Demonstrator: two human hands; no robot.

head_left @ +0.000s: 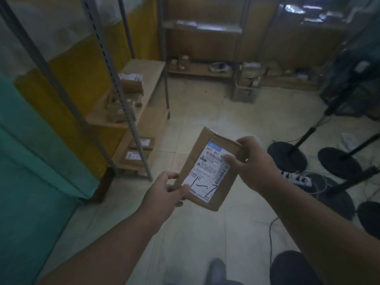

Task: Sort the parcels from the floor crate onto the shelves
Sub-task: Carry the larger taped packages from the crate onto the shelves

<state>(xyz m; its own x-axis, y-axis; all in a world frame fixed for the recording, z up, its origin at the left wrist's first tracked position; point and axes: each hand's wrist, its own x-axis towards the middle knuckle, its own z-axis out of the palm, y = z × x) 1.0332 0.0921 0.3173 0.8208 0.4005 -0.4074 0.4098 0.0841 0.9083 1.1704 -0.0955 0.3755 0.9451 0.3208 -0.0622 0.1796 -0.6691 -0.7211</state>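
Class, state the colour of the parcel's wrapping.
Brown, with a white label; the parcel shows best in the head view.

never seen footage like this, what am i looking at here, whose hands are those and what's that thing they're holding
This is one picture from a camera worn on a person's head, looking forward and down, so the two bare arms are the wearer's own. There is no machine. The left hand pinches the lower corner of a flat brown parcel, and the right hand grips its upper side. Its white shipping label faces the camera, with "1-7" handwritten in marker. To the left stands a metal shelf rack with more cardboard parcels. Black stand bases and cables lie on the tiled floor to the right.
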